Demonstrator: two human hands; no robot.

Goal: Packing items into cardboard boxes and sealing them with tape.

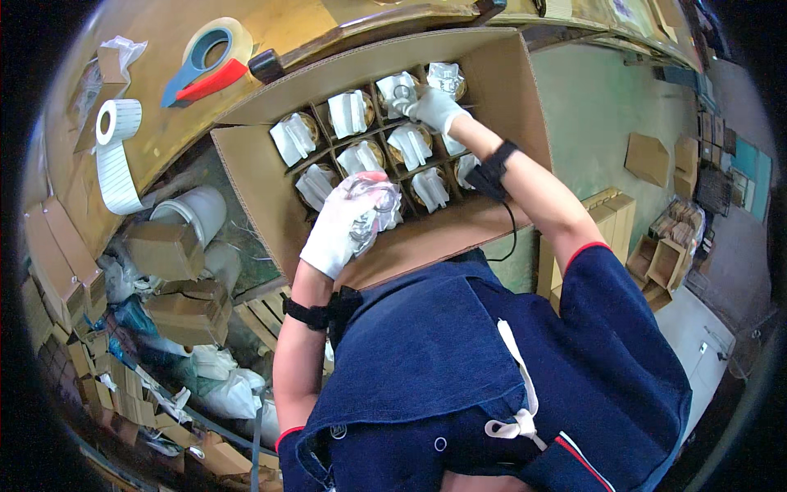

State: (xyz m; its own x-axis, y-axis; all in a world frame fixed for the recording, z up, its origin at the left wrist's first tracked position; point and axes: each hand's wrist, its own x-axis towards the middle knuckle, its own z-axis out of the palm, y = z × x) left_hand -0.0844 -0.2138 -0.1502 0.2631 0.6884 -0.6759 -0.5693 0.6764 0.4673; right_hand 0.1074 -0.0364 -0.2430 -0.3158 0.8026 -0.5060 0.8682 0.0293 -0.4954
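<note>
A large open cardboard box [410, 254] with a cardboard divider stands in front of me. Its cells hold round, gold-coloured things, each topped with a folded white packet [348, 113]. My left hand [338, 231], in a white glove, is closed around several clear plastic bags [379, 201] with shiny metal pieces inside, over the box's near left part. My gloved right hand [433, 109] reaches into the far row, its fingers pinched at a small clear bag of metal [402, 92] on a white packet. Another small bag with metal [445, 78] lies on the far right cell.
On the wooden table [303, 33] at the back lie a tape dispenser [205, 61] and a roll of white labels [121, 156]. Small cartons [168, 248] and a white bucket [203, 211] stand at left. Several cartons [602, 221] stand on the floor at right.
</note>
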